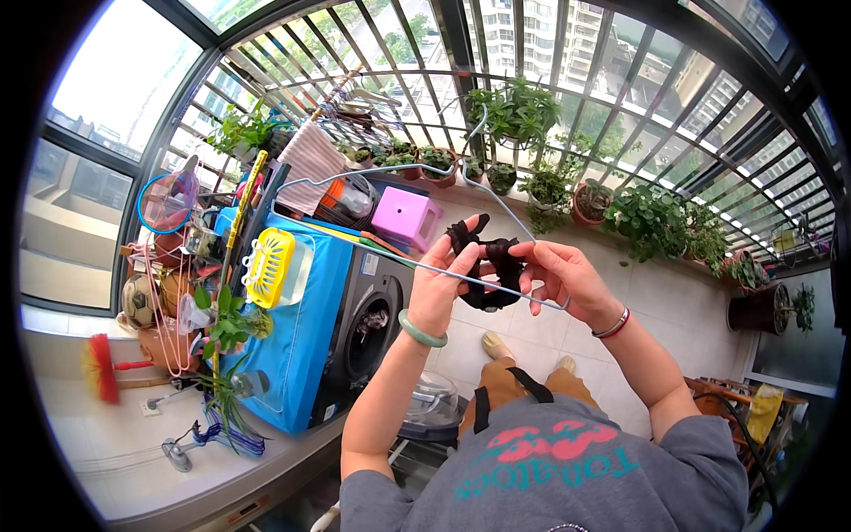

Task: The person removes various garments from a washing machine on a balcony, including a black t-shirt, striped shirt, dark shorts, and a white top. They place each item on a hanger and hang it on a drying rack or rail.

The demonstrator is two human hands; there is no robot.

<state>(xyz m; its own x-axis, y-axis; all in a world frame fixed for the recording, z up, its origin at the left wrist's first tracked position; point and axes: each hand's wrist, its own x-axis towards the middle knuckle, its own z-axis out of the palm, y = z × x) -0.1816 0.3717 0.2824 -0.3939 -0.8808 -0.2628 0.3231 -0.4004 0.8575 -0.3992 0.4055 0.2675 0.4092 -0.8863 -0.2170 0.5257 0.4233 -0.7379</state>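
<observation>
A small black garment (503,266) is bunched up between my two hands, in front of my body; its exact kind is hard to make out. With curled fingers my left hand (439,288) grips its left side, and the bottom bar of a thin blue-grey wire clothes hanger (511,215) crosses that hand. My right hand (569,279) pinches the garment's right side, near the hanger's right corner. The hanger's hook points away from me, and its left end reaches over the washing machine. Whether the cloth is looped around the bar cannot be told.
To my left stands a front-loading washing machine (365,332) with a blue cover (306,355) and a yellow basket (270,266) on top. A pink stool (408,219) sits beyond it. Potted plants (647,222) line the railing. A shelf (740,395) stands at the right.
</observation>
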